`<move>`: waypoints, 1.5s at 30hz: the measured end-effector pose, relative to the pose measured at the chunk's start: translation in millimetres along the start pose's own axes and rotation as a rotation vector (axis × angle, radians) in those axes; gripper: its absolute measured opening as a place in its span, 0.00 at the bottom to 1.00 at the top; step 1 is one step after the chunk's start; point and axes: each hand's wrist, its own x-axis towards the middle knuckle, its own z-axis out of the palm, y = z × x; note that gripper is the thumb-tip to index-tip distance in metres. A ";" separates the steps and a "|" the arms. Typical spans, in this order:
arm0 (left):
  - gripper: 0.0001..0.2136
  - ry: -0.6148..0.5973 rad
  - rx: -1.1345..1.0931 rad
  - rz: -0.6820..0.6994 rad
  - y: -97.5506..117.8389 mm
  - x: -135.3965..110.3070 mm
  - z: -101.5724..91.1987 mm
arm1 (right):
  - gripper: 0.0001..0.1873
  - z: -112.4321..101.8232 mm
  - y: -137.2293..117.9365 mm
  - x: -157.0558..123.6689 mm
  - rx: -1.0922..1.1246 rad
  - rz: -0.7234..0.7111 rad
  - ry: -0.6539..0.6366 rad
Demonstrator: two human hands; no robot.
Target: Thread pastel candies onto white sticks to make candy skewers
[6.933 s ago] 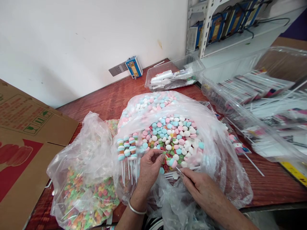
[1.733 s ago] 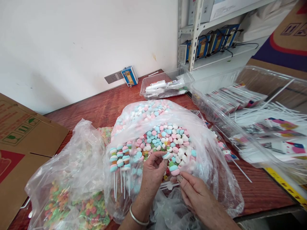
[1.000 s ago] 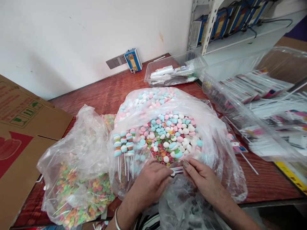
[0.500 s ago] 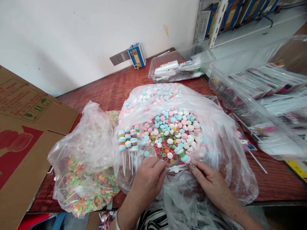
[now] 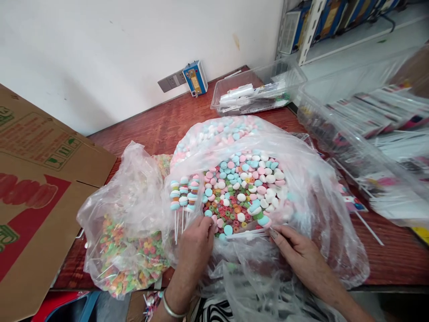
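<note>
My right hand (image 5: 295, 250) is closed, thumb and fingers pinching the lower end of a candy skewer (image 5: 257, 213) with blue, white and green pieces. Several white sticks (image 5: 246, 234) lie crosswise by those fingertips. My left hand (image 5: 196, 239) has its fingers curled together at the near left edge of the loose candy, fingertips beside some pink pieces; what they grip is hidden. Pastel marshmallow candies (image 5: 268, 195) and small ring candies (image 5: 231, 208) lie in the opened clear plastic bag (image 5: 311, 201). Finished-looking candy skewers (image 5: 183, 197) rest at its left side, sticks toward me.
A clear bag of ring candies (image 5: 130, 255) lies at left, beside a cardboard box (image 5: 40, 192). Clear plastic bins (image 5: 258, 89) stand behind and to the right (image 5: 355, 147). A blue box (image 5: 195, 79) sits by the wall socket.
My left hand has moved left, away from the white sticks, to the pink candies. My right hand keeps its hold on the skewer. The view has shifted slightly.
</note>
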 end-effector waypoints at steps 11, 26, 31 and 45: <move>0.10 0.008 0.060 0.243 23.6 37.6 17.6 | 0.16 0.5 0.4 -2.0 0.036 -0.021 0.034; 0.16 -0.069 -1.465 -0.394 37.0 25.8 9.6 | 0.16 9.0 -27.9 -15.8 0.004 -0.078 -0.143; 0.16 -0.034 -1.329 -0.353 35.9 23.9 14.7 | 0.16 9.3 -27.2 -15.5 -0.044 -0.077 -0.155; 0.09 0.153 -0.925 -0.064 45.8 18.8 17.9 | 0.16 11.3 -23.1 -16.5 -0.111 -0.036 -0.152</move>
